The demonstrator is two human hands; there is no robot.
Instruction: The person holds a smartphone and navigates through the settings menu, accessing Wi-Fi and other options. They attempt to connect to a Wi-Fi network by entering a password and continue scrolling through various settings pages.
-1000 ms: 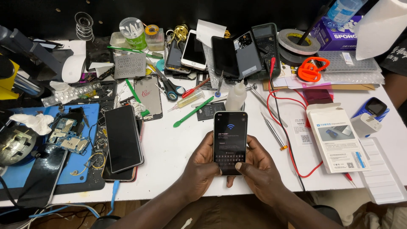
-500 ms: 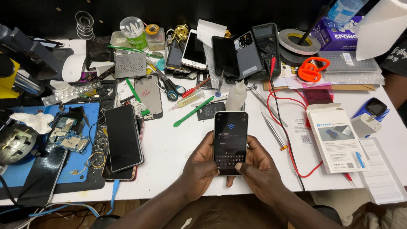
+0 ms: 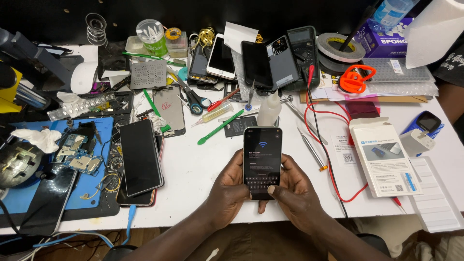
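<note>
Both hands hold a lit smartphone (image 3: 262, 163) upright over the near middle of the white worktop (image 3: 203, 174). The left hand (image 3: 231, 190) wraps its left edge and the right hand (image 3: 292, 191) cups the right edge, fingers curled close around the case, both thumbs resting on the on-screen keyboard at the phone's lower end. The screen shows a blue wireless symbol above a dark dialog with an entry field, so the step in hand looks like typing into a network prompt. The next move would seem to call for small, exact thumb taps on the keys while both hands steady the phone.

At 3 o'clock from the phone lies a flat white carton (image 3: 384, 155) with a grey product picture and a blue stripe, tilted slightly. At 1 o'clock, at the far edge, stands a purple box (image 3: 382, 36) with white lettering, partly behind a clear bottle. Just right of it hangs a white paper roll (image 3: 432, 29). At 11 o'clock, far back, sits a clear tub (image 3: 151, 36) with a green label, holding white swabs. At 9 o'clock a dark phone (image 3: 141, 157) lies face up beside a blue mat (image 3: 104, 145) carrying circuit boards. An orange suction tool (image 3: 355, 78) lies at 2 o'clock.
</note>
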